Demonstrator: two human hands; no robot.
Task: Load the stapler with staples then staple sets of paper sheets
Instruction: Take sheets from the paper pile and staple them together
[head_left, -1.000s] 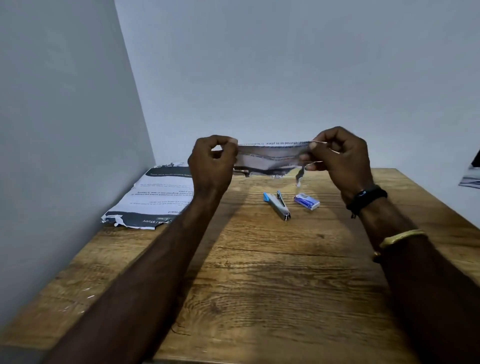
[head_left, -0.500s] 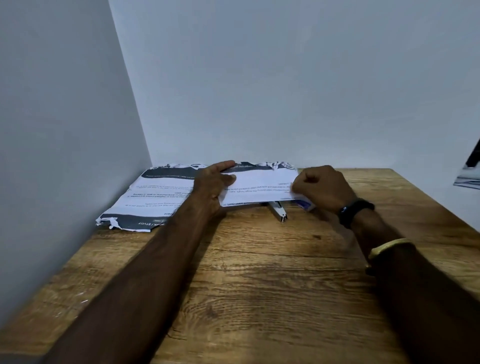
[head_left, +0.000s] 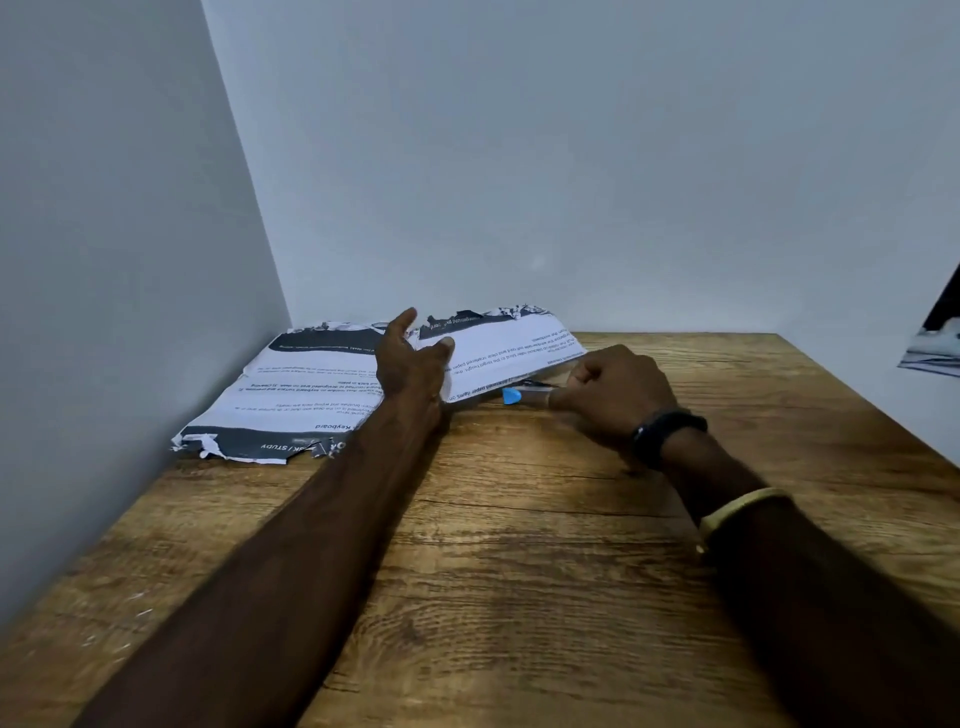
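Now that the held sheet has come down onto the paper stack (head_left: 332, 384) at the table's (head_left: 519, 571) far left corner, the left hand (head_left: 410, 358) spreads open while the right hand (head_left: 608, 395) closes around the stapler (head_left: 514, 396) beside it; loading or stapling looks next.

Left hand (head_left: 410, 364) spread on printed sheets (head_left: 498, 353) at far left of table (head_left: 519, 545). Right hand (head_left: 613, 395) fisted around the blue-tipped stapler (head_left: 514, 396).

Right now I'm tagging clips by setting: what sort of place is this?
Probably a plain indoor desk corner: a wooden table pushed against bare grey walls, with printed paper sheets and a blue stapler on it.
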